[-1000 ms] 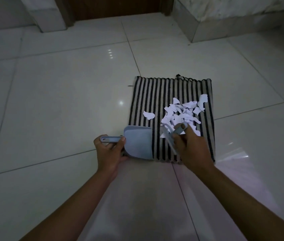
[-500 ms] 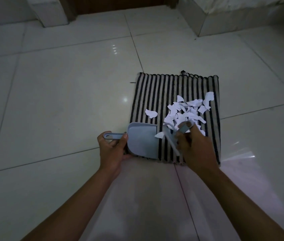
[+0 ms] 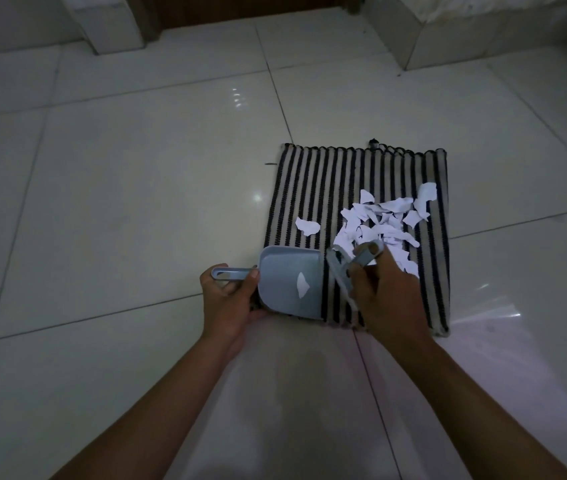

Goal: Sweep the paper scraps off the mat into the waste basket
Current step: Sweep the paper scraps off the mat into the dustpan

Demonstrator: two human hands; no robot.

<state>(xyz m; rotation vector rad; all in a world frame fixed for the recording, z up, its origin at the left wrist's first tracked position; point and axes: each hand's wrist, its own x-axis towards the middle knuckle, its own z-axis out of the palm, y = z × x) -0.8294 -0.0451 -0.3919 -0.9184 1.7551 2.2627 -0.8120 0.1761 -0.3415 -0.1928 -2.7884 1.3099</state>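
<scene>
A black-and-white striped mat (image 3: 313, 188) lies on the tiled floor. A heap of white paper scraps (image 3: 384, 221) covers its right half, and one lone scrap (image 3: 307, 226) lies further left. My left hand (image 3: 232, 301) grips the handle of a pale blue dustpan (image 3: 287, 284) resting on the mat's near left corner, with one scrap (image 3: 302, 285) inside it. My right hand (image 3: 384, 296) holds a small grey brush (image 3: 339, 271) just right of the pan's mouth, at the near edge of the heap. No waste basket is in view.
Glossy white floor tiles (image 3: 129, 209) surround the mat. A stone step or ledge (image 3: 476, 32) runs along the back right, a pillar base (image 3: 109, 26) stands at the back left, and a dark wooden door lies between them.
The brush has swept left toward the dustpan and one scrap now lies inside the pan. The camera has shifted, so the mat sits a little lower and further right.
</scene>
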